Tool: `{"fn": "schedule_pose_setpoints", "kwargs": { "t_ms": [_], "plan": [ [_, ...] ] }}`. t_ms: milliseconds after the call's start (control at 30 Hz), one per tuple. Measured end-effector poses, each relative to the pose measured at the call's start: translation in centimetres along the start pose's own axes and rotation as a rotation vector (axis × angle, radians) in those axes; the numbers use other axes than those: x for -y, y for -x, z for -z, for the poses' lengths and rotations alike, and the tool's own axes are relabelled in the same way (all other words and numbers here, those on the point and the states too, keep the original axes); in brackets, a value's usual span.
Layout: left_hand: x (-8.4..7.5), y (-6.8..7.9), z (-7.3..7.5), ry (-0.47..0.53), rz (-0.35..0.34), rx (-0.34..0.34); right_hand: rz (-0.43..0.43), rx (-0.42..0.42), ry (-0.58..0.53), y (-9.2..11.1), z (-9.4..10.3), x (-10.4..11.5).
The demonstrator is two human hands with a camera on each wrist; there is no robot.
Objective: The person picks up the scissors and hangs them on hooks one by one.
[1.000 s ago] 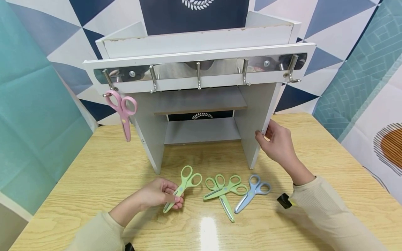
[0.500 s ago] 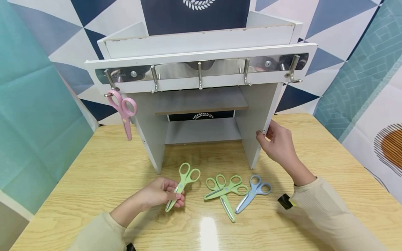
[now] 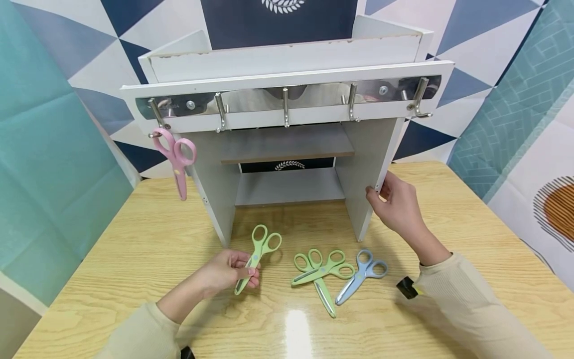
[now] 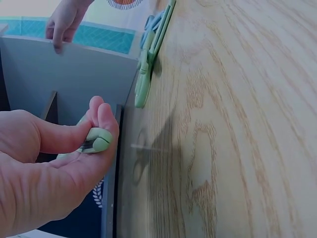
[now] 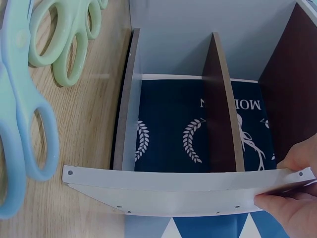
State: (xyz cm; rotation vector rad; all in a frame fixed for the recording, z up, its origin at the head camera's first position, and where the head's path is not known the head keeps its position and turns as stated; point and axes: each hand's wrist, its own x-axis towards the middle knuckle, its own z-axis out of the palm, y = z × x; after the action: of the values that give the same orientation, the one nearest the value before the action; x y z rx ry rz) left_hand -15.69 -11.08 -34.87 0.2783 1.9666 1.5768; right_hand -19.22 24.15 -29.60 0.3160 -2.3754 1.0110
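My left hand [image 3: 233, 271] pinches a pair of green scissors [image 3: 256, 257] by the blade, handles pointing up and away, held above the table. In the left wrist view the scissors' blade end [image 4: 100, 140] shows between thumb and fingers. My right hand [image 3: 394, 202] grips the front edge of the right side panel [image 3: 375, 189] of a white shelf unit. Pink scissors [image 3: 178, 162] hang by a handle loop from the leftmost hook [image 3: 157, 117]. On the table lie two crossed green scissors [image 3: 320, 273] and, to their right, blue scissors [image 3: 358, 279].
Across the unit's front runs a white rail [image 3: 287, 80] with several metal hooks, their tips sticking out forward. Behind it are inner shelves [image 3: 287, 144]. The unit stands on a wooden table [image 3: 134, 259], and patterned cloth [image 3: 471, 75] hangs behind.
My left hand has raised the green scissors slightly and moved them away from me, toward the shelf unit. The right hand keeps its grip on the panel.
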Motion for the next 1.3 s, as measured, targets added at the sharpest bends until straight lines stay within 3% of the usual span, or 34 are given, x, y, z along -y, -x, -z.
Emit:
{"fn": "schedule_pose_setpoints", "kwargs": {
  "t_ms": [233, 433, 900, 1300],
  "plan": [
    [-0.3, 0.1, -0.6, -0.056, -0.05, -0.014, -0.001, 0.002, -0.011, 0.0, 0.0, 0.0],
    [-0.8, 0.3, -0.9, -0.091, -0.102, 0.019, 0.001, -0.001, -0.011, 0.0, 0.1, 0.1],
    [-1.3, 0.3, -1.0, -0.078, -0.108, 0.034, 0.002, -0.008, -0.004, 0.2, 0.2, 0.1],
    [-1.9, 0.5, -1.1, -0.086, -0.152, 0.026, 0.014, -0.002, -0.021, 0.1, 0.1, -0.2]
  ]
}}
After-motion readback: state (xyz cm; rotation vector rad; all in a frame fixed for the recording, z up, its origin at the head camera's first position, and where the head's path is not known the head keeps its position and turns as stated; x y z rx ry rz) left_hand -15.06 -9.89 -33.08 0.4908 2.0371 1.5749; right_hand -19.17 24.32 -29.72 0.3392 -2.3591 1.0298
